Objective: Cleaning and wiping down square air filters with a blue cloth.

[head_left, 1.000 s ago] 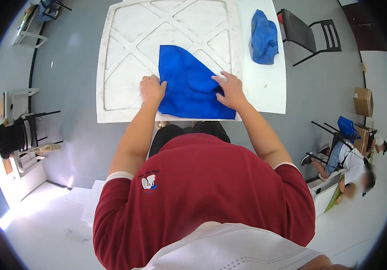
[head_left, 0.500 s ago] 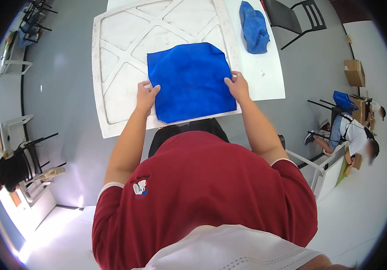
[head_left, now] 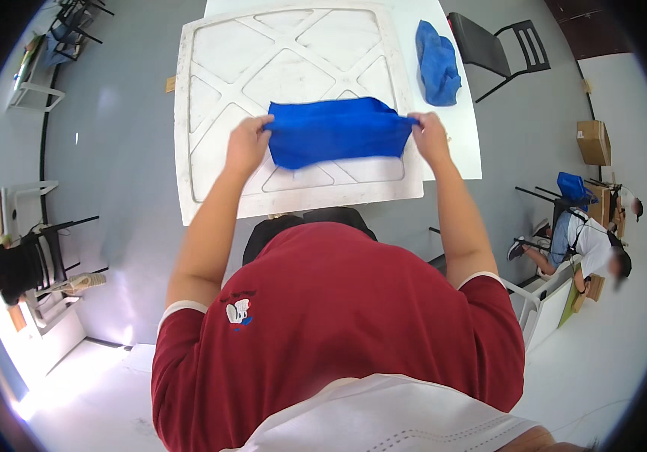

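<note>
A bright blue cloth [head_left: 338,132] is stretched between my two hands above a white ribbed panel [head_left: 225,192]. My left hand [head_left: 248,143] pinches its left edge, and my right hand [head_left: 430,135] grips a corner drawn out at the right. Between them the cloth hangs as a wide band, slightly blurred along its lower edge. Smudges and crossing grooves mark the panel, which lies on a white table [head_left: 466,154]. A second, crumpled blue cloth [head_left: 438,64] rests on the table to the right of the panel.
Beyond the table's right edge stands a black chair [head_left: 482,45]. Cardboard boxes [head_left: 593,143] lie farther right, near a seated person [head_left: 591,233] at another table. At the far left another person in black [head_left: 18,271] sits by a white table.
Both hands have risen away from me, and the cloth has gone from a broad square to a narrower band. The panel appears shifted slightly right in view.
</note>
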`<state>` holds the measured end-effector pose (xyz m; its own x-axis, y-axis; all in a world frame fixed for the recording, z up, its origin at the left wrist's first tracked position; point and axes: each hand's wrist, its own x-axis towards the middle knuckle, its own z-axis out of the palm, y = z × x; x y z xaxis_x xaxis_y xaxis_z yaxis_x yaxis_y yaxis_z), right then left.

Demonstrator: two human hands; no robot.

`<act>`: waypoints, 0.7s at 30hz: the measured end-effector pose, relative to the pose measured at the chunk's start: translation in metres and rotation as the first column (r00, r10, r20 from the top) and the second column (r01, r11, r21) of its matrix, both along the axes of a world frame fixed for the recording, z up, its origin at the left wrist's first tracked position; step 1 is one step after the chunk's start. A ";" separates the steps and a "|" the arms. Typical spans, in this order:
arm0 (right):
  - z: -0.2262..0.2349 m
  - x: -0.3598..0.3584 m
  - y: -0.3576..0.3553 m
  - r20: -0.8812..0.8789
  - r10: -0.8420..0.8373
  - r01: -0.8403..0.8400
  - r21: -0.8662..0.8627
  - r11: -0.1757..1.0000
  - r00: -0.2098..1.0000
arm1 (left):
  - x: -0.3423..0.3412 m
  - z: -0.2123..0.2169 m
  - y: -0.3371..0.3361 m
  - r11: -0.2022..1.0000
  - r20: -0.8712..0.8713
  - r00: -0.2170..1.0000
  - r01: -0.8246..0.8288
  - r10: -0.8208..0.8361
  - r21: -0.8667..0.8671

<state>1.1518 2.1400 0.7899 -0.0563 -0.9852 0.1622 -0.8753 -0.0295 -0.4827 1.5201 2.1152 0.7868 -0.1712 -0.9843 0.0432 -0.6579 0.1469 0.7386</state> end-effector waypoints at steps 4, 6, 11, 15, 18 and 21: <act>0.044 0.007 -0.036 0.096 -0.004 0.034 -0.304 0.952 0.995 | 0.007 0.060 -0.032 0.943 -0.084 0.995 -0.078 0.054 -0.324; 0.054 0.014 -0.044 0.137 -0.010 0.059 -0.362 0.930 0.991 | 0.009 0.080 -0.035 0.906 -0.106 0.993 -0.094 0.054 -0.413; 0.024 0.028 -0.021 0.087 -0.023 0.042 -0.231 0.972 0.996 | 0.021 0.059 -0.005 0.853 -0.030 0.999 -0.048 0.038 -0.520; -0.031 0.020 0.034 -0.036 0.226 -0.224 0.052 0.973 0.973 | 0.041 0.006 0.044 1.000 0.494 0.869 -0.008 0.015 -0.015; -0.058 0.006 0.065 0.003 0.075 -0.075 0.144 0.987 0.997 | 0.032 -0.016 0.069 0.992 0.586 0.808 -0.012 -0.065 0.127; -0.067 0.001 0.081 -0.032 -0.027 0.029 0.071 0.997 0.999 | -0.007 -0.023 0.059 0.977 0.485 0.850 0.208 -0.206 0.050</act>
<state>1.1529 2.2209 0.7232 -0.0797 -0.9924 0.0935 -0.8899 0.0286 -0.4552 1.5128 2.1740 0.7636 -0.3709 -0.9238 -0.0950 -0.8864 0.3217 0.3329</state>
